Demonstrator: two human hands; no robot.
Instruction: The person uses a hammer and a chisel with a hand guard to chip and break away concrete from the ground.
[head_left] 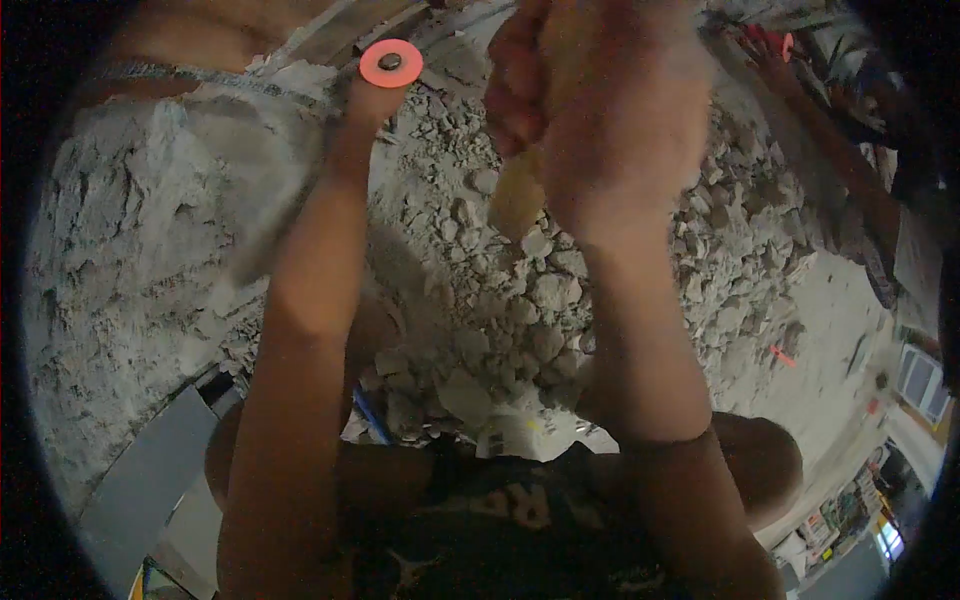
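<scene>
Wears a dark shirt (500,492) with pale lettering (530,506) and a pale mark (408,568) lower on the shirt; shows bare forearms (640,330) beyond it.

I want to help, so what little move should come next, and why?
Perhaps swing the right hand, with its yellowish handle, toward the dark knob: the knob is uncovered, and the pink disc around it covers part of the left hand.

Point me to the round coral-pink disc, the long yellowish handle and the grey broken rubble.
Round coral-pink disc (411,66): head view, right side of its ring.
Long yellowish handle (517,203): head view, lower end.
Grey broken rubble (552,292): head view, middle chunks.
</scene>
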